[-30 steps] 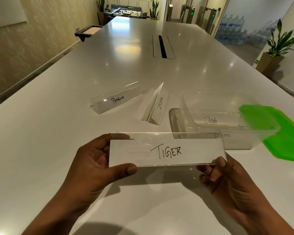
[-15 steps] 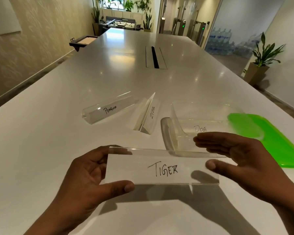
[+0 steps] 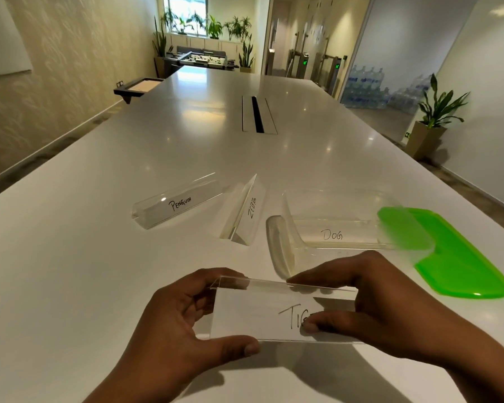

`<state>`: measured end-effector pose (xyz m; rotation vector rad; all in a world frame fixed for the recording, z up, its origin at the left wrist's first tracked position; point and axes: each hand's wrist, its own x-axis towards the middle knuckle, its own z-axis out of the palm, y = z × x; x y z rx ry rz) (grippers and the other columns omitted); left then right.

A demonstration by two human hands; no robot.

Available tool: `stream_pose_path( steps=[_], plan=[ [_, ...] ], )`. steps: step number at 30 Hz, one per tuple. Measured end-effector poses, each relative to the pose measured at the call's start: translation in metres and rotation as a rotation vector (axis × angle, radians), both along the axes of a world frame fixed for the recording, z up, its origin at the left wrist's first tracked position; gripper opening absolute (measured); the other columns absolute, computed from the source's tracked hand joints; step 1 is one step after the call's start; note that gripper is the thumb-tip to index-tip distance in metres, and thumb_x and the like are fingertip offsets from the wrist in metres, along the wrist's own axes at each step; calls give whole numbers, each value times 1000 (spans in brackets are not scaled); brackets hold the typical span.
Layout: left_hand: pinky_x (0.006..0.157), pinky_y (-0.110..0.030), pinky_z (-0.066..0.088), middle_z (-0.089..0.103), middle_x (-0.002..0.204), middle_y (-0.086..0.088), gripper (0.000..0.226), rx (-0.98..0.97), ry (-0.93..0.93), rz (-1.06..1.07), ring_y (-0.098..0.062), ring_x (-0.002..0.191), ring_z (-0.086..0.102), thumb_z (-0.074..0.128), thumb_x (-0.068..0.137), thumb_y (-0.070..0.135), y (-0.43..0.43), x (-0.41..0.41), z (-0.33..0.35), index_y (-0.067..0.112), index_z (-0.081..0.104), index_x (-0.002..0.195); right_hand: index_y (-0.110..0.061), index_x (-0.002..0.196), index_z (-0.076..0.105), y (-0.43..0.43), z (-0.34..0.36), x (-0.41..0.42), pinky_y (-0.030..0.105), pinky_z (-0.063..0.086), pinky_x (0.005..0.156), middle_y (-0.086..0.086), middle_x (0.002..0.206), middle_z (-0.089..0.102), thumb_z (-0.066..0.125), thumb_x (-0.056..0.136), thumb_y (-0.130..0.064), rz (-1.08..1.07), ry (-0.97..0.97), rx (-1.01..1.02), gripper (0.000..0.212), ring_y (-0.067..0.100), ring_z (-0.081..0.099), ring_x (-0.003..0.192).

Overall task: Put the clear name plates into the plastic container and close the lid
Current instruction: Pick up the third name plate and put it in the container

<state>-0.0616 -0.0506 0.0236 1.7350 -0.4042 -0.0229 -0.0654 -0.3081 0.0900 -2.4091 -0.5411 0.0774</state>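
Observation:
I hold a clear name plate marked TIGER (image 3: 262, 312) just above the near table edge. My left hand (image 3: 178, 318) grips its left end. My right hand (image 3: 370, 303) pinches its top edge and front face, with the thumb over part of the word. Beyond it stands the open clear plastic container (image 3: 291, 210), with a DOG plate (image 3: 332, 237) inside. The green lid (image 3: 460, 257) lies flat to the container's right. On the table to the left stand a PENGUIN plate (image 3: 178, 202) and a ZEBRA plate (image 3: 245, 213).
The long white table (image 3: 99, 257) runs far ahead, with a cable slot (image 3: 258, 114) in its middle. A dark tray (image 3: 140, 87) sticks out at the far left edge. A potted plant (image 3: 431, 123) stands on the floor to the right.
My right hand let go of the plate's right end, rose above it, then came down and closed on its top edge and front. The view has tilted up.

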Motion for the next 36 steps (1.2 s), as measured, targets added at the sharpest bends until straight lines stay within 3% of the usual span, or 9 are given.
stream_pose_path(
  steps=[3, 7, 13, 18, 20, 23, 26, 31, 36],
  plan=[
    [85, -19, 55, 73, 109, 18, 77, 35, -4, -5, -6, 106, 68, 92, 36, 60, 0, 3, 1, 43, 69, 108, -42, 107, 70, -1, 2, 2, 5, 44, 58, -32, 97, 70, 85, 68, -37, 4, -10, -3, 42, -5, 66, 91],
    [90, -27, 56, 72, 116, 15, 79, -3, -15, -26, -10, 110, 67, 90, 42, 63, 0, 8, 1, 44, 64, 114, -37, 103, 73, -2, 5, 6, 26, 56, 74, -27, 93, 72, 85, 69, -33, -4, -37, -2, 36, 1, 68, 88],
    [91, -38, 50, 67, 126, 14, 69, -150, 10, 49, -13, 115, 65, 57, 66, 84, 4, 26, -6, 43, 61, 121, -34, 100, 75, -8, 8, 12, 17, 53, 72, -24, 91, 73, 87, 67, -33, -17, -86, 51, 34, -1, 69, 86],
    [79, -9, 42, 50, 126, 36, 60, 415, -102, 305, 10, 111, 51, 43, 78, 80, 19, 52, -38, 47, 48, 128, -33, 96, 75, -15, 22, 17, 8, 50, 64, -25, 89, 73, 85, 63, -35, -25, -143, 46, 35, -4, 69, 82],
    [96, -17, 43, 45, 141, 25, 72, 577, -130, 314, 2, 126, 46, 43, 78, 74, 23, 57, -54, 37, 43, 140, -33, 97, 74, -18, 30, 21, 6, 49, 64, -31, 91, 71, 82, 62, -39, -34, -182, 11, 36, -8, 67, 81],
    [119, -27, 15, 29, 158, 12, 91, 804, -155, 249, -4, 146, 20, 25, 75, 79, 23, 61, -71, 28, 32, 151, -30, 100, 74, -30, 43, 32, 5, 49, 66, -28, 90, 72, 80, 63, -40, -58, -216, -40, 39, -8, 67, 81],
    [118, -24, 2, 18, 161, 13, 98, 913, -184, 236, -1, 147, 6, 11, 73, 82, 23, 65, -78, 27, 25, 153, -32, 100, 73, -46, 50, 52, 6, 50, 68, -25, 89, 71, 80, 61, -42, -98, -234, -92, 41, -8, 67, 82],
    [119, -24, 0, 13, 162, 16, 97, 958, -191, 255, 0, 147, 3, 5, 74, 83, 22, 65, -79, 30, 24, 153, -33, 100, 72, -77, 50, 93, 3, 48, 72, -27, 87, 69, 83, 58, -40, -174, -226, -191, 43, -12, 66, 81],
    [118, -23, -1, 16, 161, 16, 96, 953, -197, 268, 2, 146, 4, 8, 74, 83, 21, 65, -79, 30, 27, 152, -33, 96, 72, -102, 34, 125, 18, 56, 77, -20, 89, 72, 89, 62, -26, -216, -159, -294, 38, -10, 66, 79]
  ],
)
